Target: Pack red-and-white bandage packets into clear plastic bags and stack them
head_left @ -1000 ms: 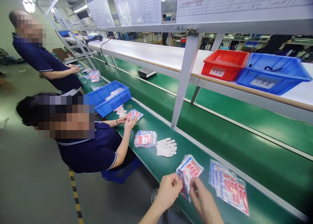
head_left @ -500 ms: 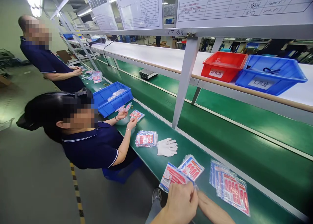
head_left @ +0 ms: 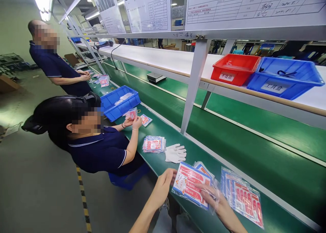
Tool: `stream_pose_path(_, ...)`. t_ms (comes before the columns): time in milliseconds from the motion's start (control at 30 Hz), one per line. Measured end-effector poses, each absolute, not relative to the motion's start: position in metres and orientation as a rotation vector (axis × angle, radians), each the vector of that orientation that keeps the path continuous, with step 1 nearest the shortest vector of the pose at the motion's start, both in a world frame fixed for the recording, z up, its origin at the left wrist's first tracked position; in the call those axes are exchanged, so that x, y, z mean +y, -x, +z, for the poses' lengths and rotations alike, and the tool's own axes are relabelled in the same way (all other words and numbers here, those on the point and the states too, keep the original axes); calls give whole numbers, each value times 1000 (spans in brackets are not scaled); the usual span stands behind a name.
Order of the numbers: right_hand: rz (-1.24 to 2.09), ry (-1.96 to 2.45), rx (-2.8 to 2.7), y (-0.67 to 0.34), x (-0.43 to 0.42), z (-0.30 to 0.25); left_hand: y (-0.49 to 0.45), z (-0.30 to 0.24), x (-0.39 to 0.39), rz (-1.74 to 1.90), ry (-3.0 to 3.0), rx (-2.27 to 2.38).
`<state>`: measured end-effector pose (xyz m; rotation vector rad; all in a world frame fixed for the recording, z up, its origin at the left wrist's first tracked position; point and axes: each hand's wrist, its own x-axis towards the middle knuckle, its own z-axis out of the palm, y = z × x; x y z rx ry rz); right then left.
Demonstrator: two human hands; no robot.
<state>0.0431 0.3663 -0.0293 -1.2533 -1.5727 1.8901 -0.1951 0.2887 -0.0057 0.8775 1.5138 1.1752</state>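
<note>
Our left hand and right hand each pinch an edge of a flat, glossy plastic packet with a red-and-white card inside, held above the green belt. The red bin label reads 不良品.

We see red-and-white print with a blue border on the packet, red stripes on the stack of packets, white gloves, a green conveyor belt, a red bin and a blue bin.

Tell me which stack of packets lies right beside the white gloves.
The small stack just left of the gloves, near the seated co-worker; the larger stack lies by your right hand.
</note>
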Motion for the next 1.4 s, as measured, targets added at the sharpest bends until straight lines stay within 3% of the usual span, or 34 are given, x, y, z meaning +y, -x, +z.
stream_pose_path(167, 1904, 1212, -1486, -40, 363, -59, 181, 7, 287, 1142, -852, 1357)
stream_pose_path(367, 2027, 1071, -1051, -26, 346, -99, 169, 39, 289, 1040, -1040, 1468)
stream_pose_path(533, 1957, 1071, -975, -17, 340, -111, 173, 37, 295, 954, -1059, 1483)
stream_pose_path(1067, 1884, 1075, -1301, -22, 348, -93, 184, 39, 293, 866, -997, 1399)
stream_pose_path(1400, 1642, 1143, -1656, -30, 355, -63, 192, 3, 291, 989, -704, 1219)
